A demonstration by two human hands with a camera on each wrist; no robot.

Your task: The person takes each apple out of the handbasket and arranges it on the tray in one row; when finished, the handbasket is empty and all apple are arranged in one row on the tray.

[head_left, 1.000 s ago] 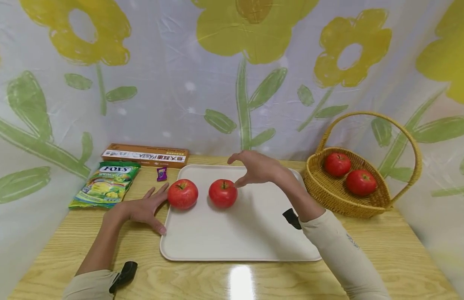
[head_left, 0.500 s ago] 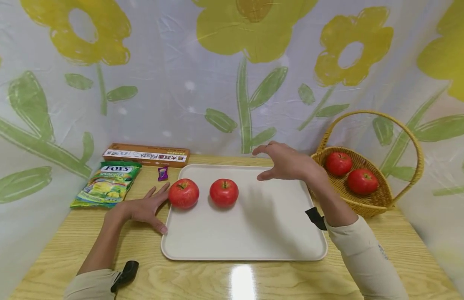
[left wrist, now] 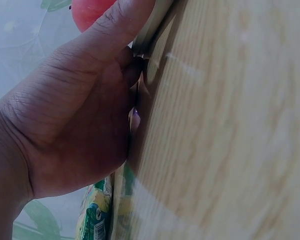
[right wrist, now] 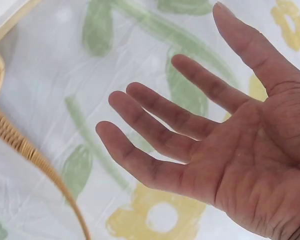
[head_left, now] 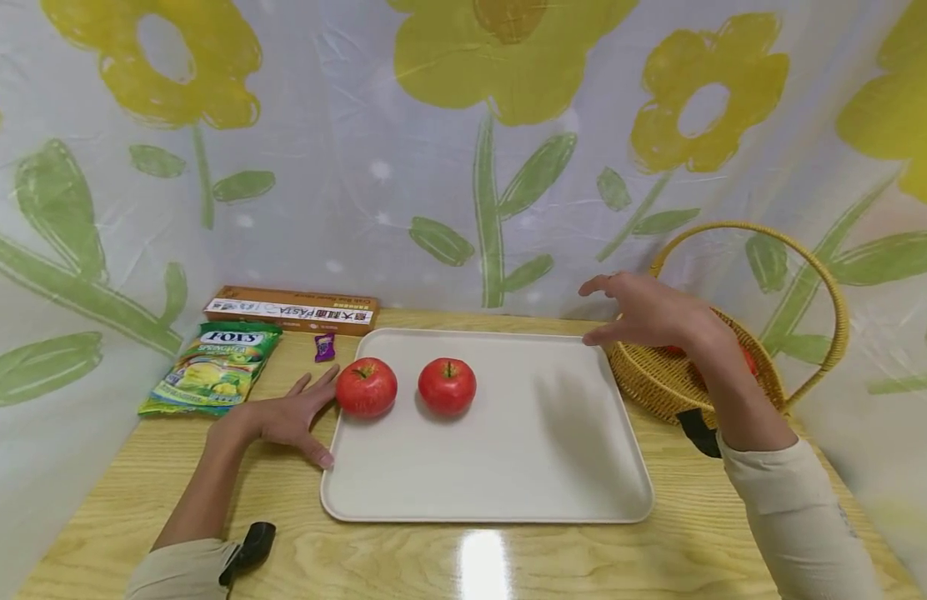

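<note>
2 red round apples (head_left: 447, 387) sit on the left part of a white rectangular tray (head_left: 478, 483), apart from each other; the left apple (head_left: 367, 388) is right at the tray's left edge. Tray lies flat on a pale wooden table (head_left: 343, 558), central between both hands, presumably so either hand can reach it. A yellow woven basket (head_left: 643, 383) with a tall arched handle stands just beside the tray's far right; red fruit (head_left: 749, 360) shows inside in 2 spots, mostly hidden behind the right wrist, so count unclear. Basket is likely set there for easy right-hand reach.

Right hand (head_left: 651, 308): above the basket's left side, thumb and 4 fingers spread wide, fingers slightly bent, holding nothing. Left hand (head_left: 287, 418): spread at the tray's left edge, thumb tip at the rim, index fingertip next to the left apple; contact there can't be told. Pinches nothing; probably steadying the tray.

Far left: a green snack bag (head_left: 212, 368), a brown long pasta box (head_left: 293, 312) and a small purple wrapped sweet (head_left: 324, 347), all off the tray, seemingly out of the way.
</note>
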